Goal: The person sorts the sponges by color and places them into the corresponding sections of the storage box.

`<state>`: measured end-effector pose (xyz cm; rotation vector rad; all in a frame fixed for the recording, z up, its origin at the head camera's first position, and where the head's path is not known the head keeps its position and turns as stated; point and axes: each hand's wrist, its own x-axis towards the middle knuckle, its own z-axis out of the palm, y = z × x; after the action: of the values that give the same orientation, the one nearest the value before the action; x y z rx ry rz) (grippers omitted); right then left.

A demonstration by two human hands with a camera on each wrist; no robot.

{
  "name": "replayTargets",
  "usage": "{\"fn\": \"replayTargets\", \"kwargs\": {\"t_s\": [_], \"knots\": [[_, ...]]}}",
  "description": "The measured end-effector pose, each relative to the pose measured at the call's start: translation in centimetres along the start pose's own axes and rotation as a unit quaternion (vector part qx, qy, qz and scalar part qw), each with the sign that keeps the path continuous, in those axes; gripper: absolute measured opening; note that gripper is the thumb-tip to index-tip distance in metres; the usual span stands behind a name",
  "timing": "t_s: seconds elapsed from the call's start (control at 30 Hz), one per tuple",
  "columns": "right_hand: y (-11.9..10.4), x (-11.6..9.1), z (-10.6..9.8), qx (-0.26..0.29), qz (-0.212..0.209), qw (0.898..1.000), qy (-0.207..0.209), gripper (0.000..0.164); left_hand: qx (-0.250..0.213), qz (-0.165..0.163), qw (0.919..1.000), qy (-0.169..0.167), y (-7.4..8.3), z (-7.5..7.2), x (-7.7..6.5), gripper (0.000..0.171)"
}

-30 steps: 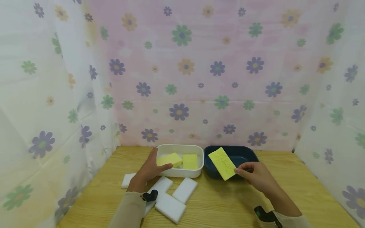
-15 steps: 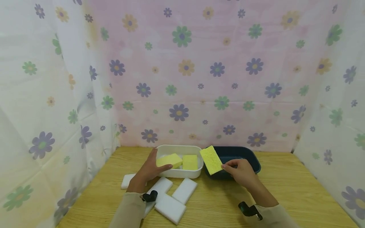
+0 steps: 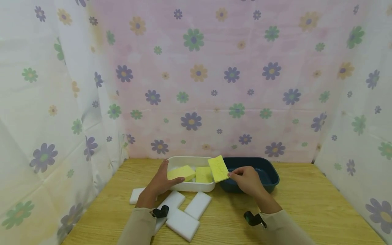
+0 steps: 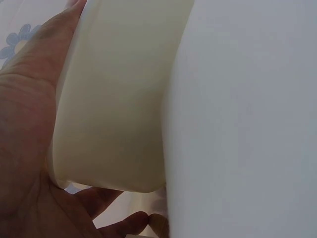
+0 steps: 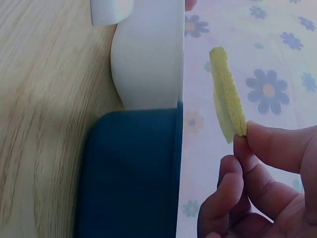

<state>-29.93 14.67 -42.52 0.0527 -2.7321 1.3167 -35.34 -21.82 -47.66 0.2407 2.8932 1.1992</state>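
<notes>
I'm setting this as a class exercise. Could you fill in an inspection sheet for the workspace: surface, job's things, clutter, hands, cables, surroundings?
Surface: wood-grain table.
Job's things: white tray with two yellow blocks in it; dark blue tray beside it; third yellow block held above tray-rim height.
Clutter: at least four white blocks loose on the table, one partly behind the left wrist.
Hands: left hand holds the white tray's left end; right hand pinches the third yellow block.
Cables: nothing seen.
Surroundings: flowered sheeting behind and on both sides.
</notes>
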Motion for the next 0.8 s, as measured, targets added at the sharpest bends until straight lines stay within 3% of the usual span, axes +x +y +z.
{"fn": "replayTargets", "kwargs": {"t_s": [0.2,0.8], "knots": [[-0.5,0.8,1.1,-0.003,0.018,1.0,0.008,0.023,-0.001,-0.002,1.0,-0.001,0.0,0.1,0.0,0.13],[-3.2,2.3,3.6,-0.041,0.017,0.999,0.008,0.021,-0.002,-0.004,1.0,0.001,0.5,-0.1,-0.3,0.129]]}}
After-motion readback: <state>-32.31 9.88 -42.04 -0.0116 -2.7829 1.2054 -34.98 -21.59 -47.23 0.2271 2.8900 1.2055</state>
